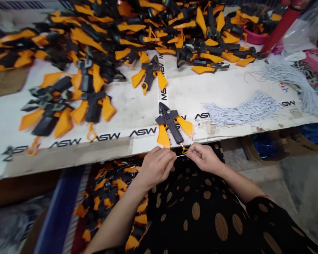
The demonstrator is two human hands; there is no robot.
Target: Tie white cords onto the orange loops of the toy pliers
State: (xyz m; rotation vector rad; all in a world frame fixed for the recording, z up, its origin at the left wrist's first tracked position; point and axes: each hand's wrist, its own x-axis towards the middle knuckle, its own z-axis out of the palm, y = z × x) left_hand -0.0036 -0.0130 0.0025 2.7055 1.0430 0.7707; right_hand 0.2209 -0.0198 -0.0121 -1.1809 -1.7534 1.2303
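A winged plastic toy [172, 126], black with orange wings and a pointed nose, lies at the table's front edge with its orange loop [184, 150] toward me. Just below that loop, a short white cord [181, 155] stretches between my two hands. My left hand [159, 165] pinches one end with its fingers closed, close to the left wing tip. On the other side, my right hand [204, 157] is closed in a pinch on the cord beside the loop. Whether the cord is knotted cannot be made out.
A bundle of white cords [243, 108] lies right of the toy, with more strands [304, 83] behind. Similar toys [92, 104] sit at left, and a large pile [137, 26] spans the back. A red post [283, 28] rises at right. More toys [113, 187] lie below the table edge.
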